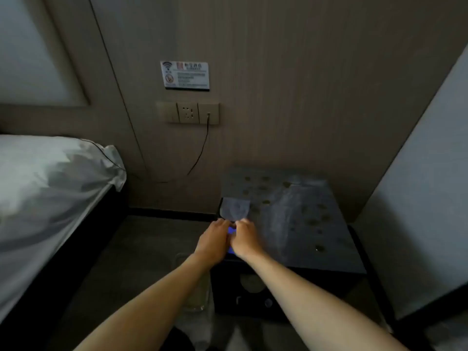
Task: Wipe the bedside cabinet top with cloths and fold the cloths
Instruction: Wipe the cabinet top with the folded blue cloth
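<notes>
By cabinet top point(304, 224) L edge, both hands on blue cloth point(231, 231), bed point(50, 186) nearby.

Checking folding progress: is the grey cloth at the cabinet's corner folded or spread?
Folded, apparently: the grey cloth is a small squarish patch on the cabinet top, covering only the near-left corner. Layers are too blurred to count.

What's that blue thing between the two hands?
In the head view, a small blue item shows between the left hand and right hand, probably a cloth, beside the pale cloth on the cabinet top. It's too hidden to be sure.
</notes>
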A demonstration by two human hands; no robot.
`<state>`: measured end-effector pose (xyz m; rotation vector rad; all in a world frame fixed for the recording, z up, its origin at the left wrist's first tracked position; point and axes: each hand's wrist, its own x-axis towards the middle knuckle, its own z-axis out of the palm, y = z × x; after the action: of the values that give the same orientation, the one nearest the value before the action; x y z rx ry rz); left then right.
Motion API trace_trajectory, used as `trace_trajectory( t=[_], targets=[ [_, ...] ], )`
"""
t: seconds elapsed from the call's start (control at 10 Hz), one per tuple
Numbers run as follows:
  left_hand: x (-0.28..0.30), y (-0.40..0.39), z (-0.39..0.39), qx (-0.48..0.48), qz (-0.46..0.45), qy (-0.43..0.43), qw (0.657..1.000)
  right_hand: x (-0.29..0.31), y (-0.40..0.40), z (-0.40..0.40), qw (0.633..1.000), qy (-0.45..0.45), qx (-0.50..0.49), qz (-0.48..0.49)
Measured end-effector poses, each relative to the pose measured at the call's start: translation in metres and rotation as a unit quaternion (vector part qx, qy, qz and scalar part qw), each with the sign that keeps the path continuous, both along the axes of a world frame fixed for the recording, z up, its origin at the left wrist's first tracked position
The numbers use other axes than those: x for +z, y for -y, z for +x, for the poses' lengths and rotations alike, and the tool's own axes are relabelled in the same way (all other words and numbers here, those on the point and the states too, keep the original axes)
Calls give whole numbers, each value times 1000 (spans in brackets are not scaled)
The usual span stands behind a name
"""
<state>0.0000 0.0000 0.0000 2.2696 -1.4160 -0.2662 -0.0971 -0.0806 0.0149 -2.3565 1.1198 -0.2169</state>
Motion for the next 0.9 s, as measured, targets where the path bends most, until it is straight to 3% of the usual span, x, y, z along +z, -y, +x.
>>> trace_trajectory(
  t=[0.1,0.2,0.3,0.4,0.5,0.6,0.8,0.9],
  targets=[
    [-28,-6,-2,-47,63,95,992,-43,-17,21,999,-31,11,-20],
    [-48,-15,-2,-51,121,126,983,-91,-22,39,1000,3,-9,-20],
    [-55,-22,-3,-31,143,135,980,-220,35,92,993,-76,-2,-86],
    [-57,-24,-5,-27,151,142,978,-249,30,102,998,-22,53,11],
    [-58,-24,-4,-23,142,137,980,-98,-20,44,999,-31,29,23],
    [-60,-26,-5,-26,132,121,984,-86,-18,31,998,-37,49,-34],
    [-59,-25,-4,6,78,68,995,-81,-20,12,994,-65,73,-48],
    [-57,-25,-5,-9,108,101,989,-80,-24,11,993,-77,79,-50]
  ],
)
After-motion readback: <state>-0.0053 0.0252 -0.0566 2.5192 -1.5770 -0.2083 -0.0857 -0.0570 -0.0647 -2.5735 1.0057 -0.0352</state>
